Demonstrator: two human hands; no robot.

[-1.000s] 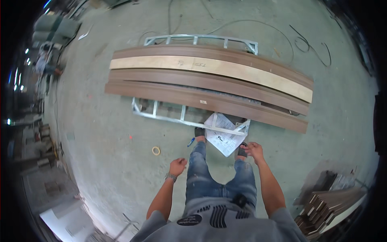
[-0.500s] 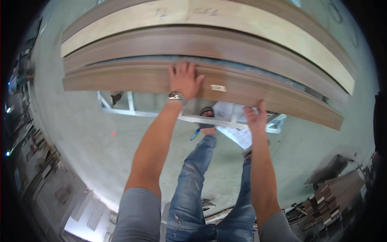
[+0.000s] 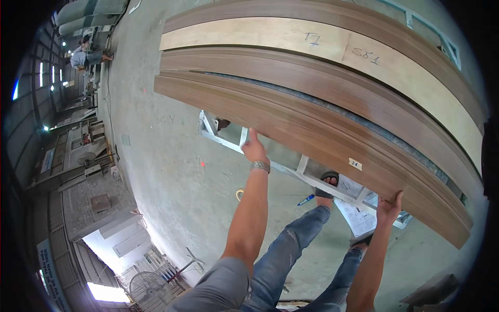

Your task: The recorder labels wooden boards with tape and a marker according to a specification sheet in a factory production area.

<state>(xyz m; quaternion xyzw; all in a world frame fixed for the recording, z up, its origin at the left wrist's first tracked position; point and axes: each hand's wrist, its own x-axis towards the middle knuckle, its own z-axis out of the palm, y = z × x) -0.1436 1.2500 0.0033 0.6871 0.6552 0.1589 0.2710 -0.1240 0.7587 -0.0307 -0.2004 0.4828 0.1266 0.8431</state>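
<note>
A long brown moulded wooden board (image 3: 291, 125) lies nearest to me, across a pale metal frame (image 3: 288, 171), with a small paper label (image 3: 355, 164) on its face. My left hand (image 3: 254, 148) grips its near edge left of the middle, thumb up against the wood, other fingers mostly hidden. Farther right, my right hand (image 3: 389, 208) holds the same edge, its fingers partly out of sight beneath. Beyond a narrow gap runs another brown board (image 3: 322, 88). Behind that stands a light wooden face (image 3: 260, 32) with pencil marks, along another brown board (image 3: 291, 10).
Sheets of paper (image 3: 358, 218) lie on the floor by my feet. A blue pen (image 3: 305, 199) and a tape roll (image 3: 239, 194) lie nearby. A standing fan (image 3: 148, 286) is at the lower left. Another person (image 3: 86, 60) bends at the far left.
My left hand has left the top of the front board and taken its near edge. My right hand stays at that edge. The view has swung left, so everything appears shifted and tilted.
</note>
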